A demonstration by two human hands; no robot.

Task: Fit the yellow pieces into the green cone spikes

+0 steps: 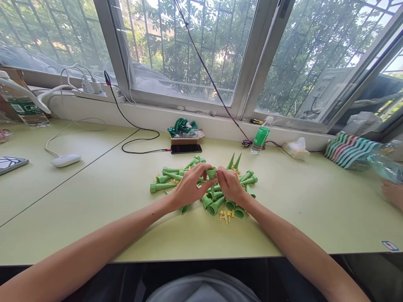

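Spike (212,173) stands upright, pinched between left hand (189,187) and right hand (231,185), above the green pile (166,179).

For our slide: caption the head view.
The left hand and right hand hold one green spike over a pile of spikes.

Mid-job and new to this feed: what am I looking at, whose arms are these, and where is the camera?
There is no machine: these are a person's two bare arms, seen from one camera worn on the head, looking forward and down. The left hand and right hand meet over a pale green table, their fingers pinching one green spike held upright, cup end up. Around them lies a pile of green spikes and some small yellow parts. Behind sit a black phone, a bottle and a tissue box. The hand at the right edge is someone else's.
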